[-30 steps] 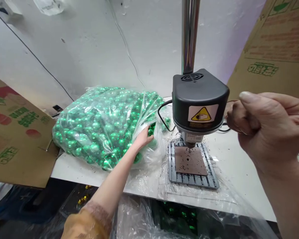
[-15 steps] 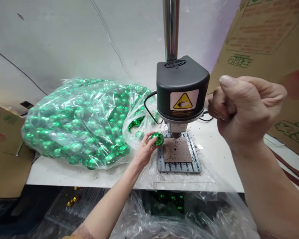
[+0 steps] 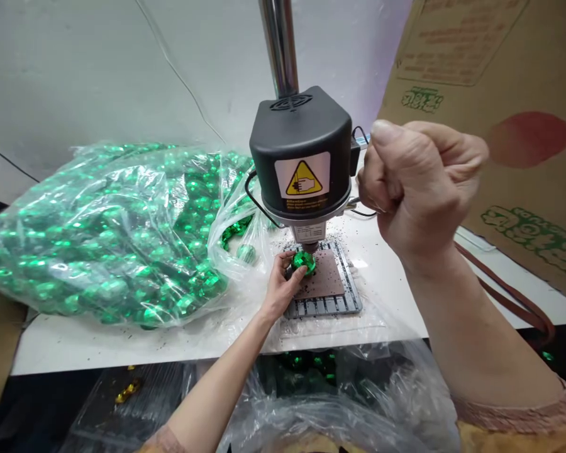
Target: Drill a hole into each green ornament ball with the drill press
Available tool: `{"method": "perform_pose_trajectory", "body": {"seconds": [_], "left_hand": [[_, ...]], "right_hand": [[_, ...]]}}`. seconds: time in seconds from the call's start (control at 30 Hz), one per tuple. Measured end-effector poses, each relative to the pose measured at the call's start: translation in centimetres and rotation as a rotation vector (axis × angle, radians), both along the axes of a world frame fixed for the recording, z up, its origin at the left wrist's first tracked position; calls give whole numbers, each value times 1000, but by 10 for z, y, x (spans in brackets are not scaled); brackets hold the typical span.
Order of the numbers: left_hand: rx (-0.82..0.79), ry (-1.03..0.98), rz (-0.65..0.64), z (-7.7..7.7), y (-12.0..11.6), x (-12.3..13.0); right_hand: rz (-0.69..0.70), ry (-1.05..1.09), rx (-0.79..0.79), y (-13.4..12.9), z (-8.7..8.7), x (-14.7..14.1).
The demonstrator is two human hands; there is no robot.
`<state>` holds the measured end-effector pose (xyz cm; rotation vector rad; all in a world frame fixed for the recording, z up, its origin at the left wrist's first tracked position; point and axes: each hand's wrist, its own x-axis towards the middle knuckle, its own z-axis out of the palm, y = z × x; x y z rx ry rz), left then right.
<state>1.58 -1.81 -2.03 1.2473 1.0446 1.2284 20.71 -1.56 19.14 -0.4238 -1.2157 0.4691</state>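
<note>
Green faceted ball held beneath a small drill press on a white desk

The left hand (image 3: 282, 286) holds one shiny green faceted ball (image 3: 304, 262), its grip closed to the ball's width, with the thumb on the near side and fingers behind. The ball is over the brown board (image 3: 332, 280) on the slotted base plate (image 3: 327, 306), set back from the desk's near edge; whether it touches the board cannot be told. Just above it is the chuck of a black drill press (image 3: 302, 151), which bears a yellow hand-injury warning label (image 3: 302, 181). The bit's tip cannot be made out.

The right hand (image 3: 419, 176) is raised beside the motor housing, curled into a tight fist; whether it is around a lever cannot be seen.

A large clear bag of green balls (image 3: 104, 239) fills the left part of the desk (image 3: 389, 286), its mouth facing the press. A cardboard box (image 3: 485, 82) stands at the right, and clear plastic sheeting (image 3: 358, 409) hangs below the near edge.

Good handling here probably means centring the ball under the chuck, seating it firmly so it cannot roll, pinching its sides low without denting the shell, and keeping fingertips and loose plastic clear of the chuck.
</note>
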Motion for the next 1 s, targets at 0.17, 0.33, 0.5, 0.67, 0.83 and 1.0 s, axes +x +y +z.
{"method": "perform_pose_trajectory", "body": {"seconds": [0.17,0.33,0.5,0.67,0.83,1.0], "left_hand": [[63,133,-26,-6,2,-2],[112,260,-18,-5,2,1],[101,150,-42,-4,-2,9],[100,149,-64,-5,-2,10],[100,122,-110,-4,-1,8],[85,99,-109,-2,-2,9]], "right_hand": [[-37,-26,-20,-2,1,-2],[-48,-36,-14,-2,1,-2],[-52,-36,-43,-1,3,0],[-66,-59,-35,-3,1,1],[-118,-55,-10,-9,-8,-1],[-147,-29,63,-14,-22,-2]]}}
